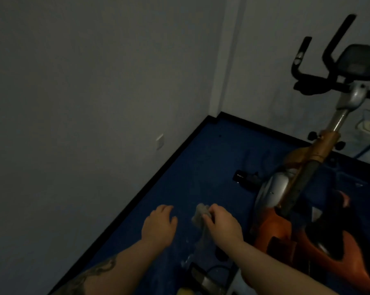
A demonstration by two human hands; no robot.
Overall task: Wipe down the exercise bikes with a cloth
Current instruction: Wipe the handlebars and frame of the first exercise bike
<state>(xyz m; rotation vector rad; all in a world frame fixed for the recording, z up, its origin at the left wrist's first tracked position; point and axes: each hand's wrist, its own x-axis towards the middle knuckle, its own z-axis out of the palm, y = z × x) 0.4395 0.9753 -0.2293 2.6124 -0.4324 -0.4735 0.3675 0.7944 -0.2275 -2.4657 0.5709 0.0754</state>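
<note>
Dim room, 2 hands, 1 cloth, 1 bike. Left hand: fingers loosely curled, holding nothing. Right hand: fingers curled round grey cloth, bunched at fingertips. Right of fingers, apart: orange exercise bike.

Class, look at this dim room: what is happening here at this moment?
A person stands in the corner of a room with a blue floor, both arms stretched forward. The right hand holds a bunched pale cloth in its grip, while the left hand hangs open beside it, touching nothing. An orange and silver exercise bike stands to the right, with black handlebars. The cloth is not on the bike.
</note>
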